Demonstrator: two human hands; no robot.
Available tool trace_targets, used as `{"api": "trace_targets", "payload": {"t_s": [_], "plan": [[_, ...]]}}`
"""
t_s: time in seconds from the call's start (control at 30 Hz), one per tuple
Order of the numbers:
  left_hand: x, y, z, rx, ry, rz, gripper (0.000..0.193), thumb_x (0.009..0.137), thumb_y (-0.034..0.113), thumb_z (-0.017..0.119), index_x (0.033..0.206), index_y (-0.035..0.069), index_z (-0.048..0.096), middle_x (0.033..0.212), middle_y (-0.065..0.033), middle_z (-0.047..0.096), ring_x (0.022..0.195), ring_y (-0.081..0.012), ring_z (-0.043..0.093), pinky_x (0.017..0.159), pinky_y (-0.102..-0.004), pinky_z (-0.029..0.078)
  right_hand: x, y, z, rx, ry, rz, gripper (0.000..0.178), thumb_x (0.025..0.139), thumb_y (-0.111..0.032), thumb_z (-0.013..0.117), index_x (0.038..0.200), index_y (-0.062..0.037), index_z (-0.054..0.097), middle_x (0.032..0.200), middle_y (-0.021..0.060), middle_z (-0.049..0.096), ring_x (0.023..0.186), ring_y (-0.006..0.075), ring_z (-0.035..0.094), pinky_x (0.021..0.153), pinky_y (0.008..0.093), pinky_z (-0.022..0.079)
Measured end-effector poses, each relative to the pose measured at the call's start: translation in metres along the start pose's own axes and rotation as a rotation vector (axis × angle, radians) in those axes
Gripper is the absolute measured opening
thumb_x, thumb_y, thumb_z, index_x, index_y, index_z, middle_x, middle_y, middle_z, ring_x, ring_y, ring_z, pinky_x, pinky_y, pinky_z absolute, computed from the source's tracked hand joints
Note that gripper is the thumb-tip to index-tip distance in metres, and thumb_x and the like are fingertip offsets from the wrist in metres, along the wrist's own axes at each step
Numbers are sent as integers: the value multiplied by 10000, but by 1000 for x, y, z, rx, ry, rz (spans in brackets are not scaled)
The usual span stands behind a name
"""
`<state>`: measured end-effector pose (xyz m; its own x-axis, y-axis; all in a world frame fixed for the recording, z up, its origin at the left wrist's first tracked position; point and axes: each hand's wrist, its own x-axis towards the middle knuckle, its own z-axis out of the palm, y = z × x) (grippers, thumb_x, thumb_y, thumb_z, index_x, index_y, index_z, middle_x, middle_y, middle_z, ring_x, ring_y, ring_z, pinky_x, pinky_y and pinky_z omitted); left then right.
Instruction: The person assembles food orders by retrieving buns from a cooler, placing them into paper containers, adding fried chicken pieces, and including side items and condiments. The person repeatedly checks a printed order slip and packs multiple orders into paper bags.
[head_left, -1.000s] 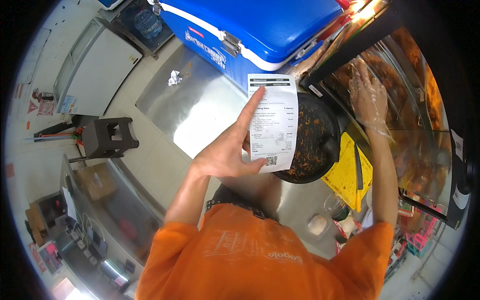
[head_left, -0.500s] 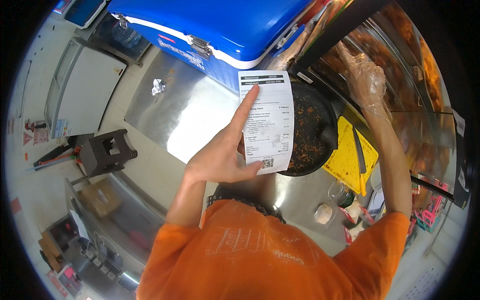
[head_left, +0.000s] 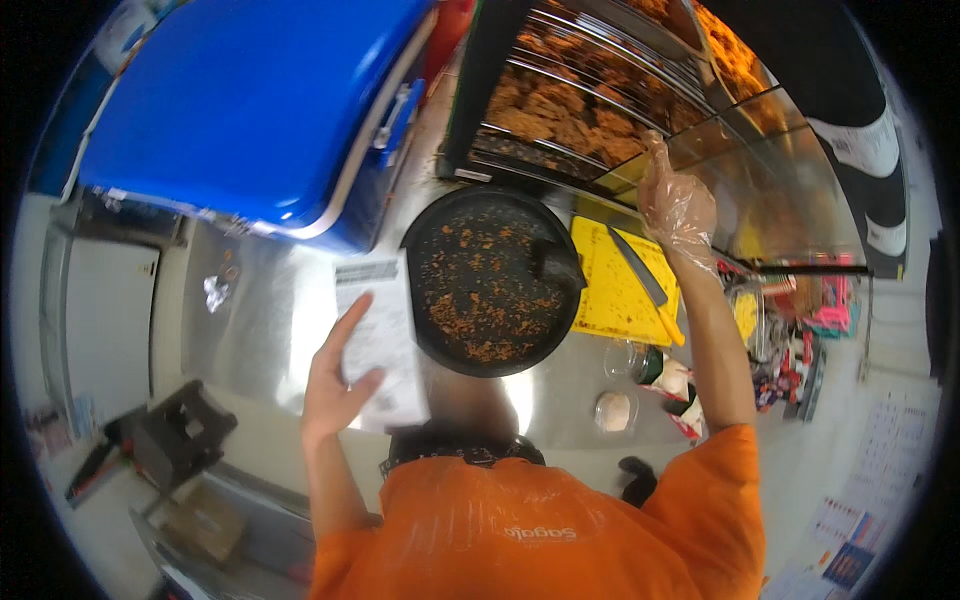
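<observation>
A long white printed receipt (head_left: pixel 385 335) is pinched in my left hand (head_left: pixel 340 395), index finger and thumb lying over its face. My right hand (head_left: pixel 680 205) wears a clear plastic glove and points up with its index finger outstretched at the glass-fronted display case (head_left: pixel 560 175), beside a glass panel (head_left: pixel 780 190). Whether the fingertip touches the glass, I cannot tell. Pieces of fried chicken (head_left: pixel 570 115) fill the racks inside. Between my hands lies a round black pan (head_left: pixel 430 330) scattered with orange-brown crumbs. Just below the gloved hand is a yellow cutting board (head_left: pixel 600 285) with a yellow-handled knife (head_left: pixel 640 270).
A big blue cooler box (head_left: pixel 250 110) stands at the far left of the steel counter (head_left: pixel 480 415). Crumpled foil (head_left: pixel 215 292) lies left of the receipt. A small clear tub (head_left: pixel 613 410) and several packets sit near my right forearm. A dark stool (head_left: pixel 185 430) is at the left.
My view has swung right, showing more of the display case. The receipt in my left hand is lower and left of the pan, now uncovered. My gloved hand stays by the case.
</observation>
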<state>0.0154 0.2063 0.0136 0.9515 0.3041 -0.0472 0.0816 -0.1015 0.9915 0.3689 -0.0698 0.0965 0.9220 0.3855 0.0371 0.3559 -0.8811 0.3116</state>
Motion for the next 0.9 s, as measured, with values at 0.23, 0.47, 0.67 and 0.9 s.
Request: {"api": "trace_targets", "payload": {"t_s": [0.23,0.47,0.67,0.9], "plan": [[-63,-110,6,-129,378,-471,525,840,-87,508,1348,-9,615,1390,-164,590,1253,-223,559,1072,-326,411,58,-71,65,516,135,-134,542,959,-442,580,1376,-96,561,1085,227,709,1005,404,675,899,514,509],[-135,-154,-11,-186,667,-499,473,884,-32,465,1336,-41,606,1361,-176,594,1187,-241,596,1032,-342,461,108,-65,57,636,-67,-221,633,871,-502,694,1366,-126,575,1055,132,719,1113,338,652,973,470,508],[-92,-147,-6,63,825,-614,457,888,-24,493,1323,8,630,1289,-162,636,1110,-241,637,979,-362,494,87,-60,73,729,125,4,567,800,-563,773,900,-18,650,863,192,691,820,337,661,793,452,516],[-67,-225,-14,713,772,-257,428,870,45,547,1282,48,662,1182,-202,657,1115,-382,628,972,-443,496,109,-53,118,1678,156,789,594,901,-372,757,1313,10,564,897,124,669,656,223,636,513,414,508]]}}
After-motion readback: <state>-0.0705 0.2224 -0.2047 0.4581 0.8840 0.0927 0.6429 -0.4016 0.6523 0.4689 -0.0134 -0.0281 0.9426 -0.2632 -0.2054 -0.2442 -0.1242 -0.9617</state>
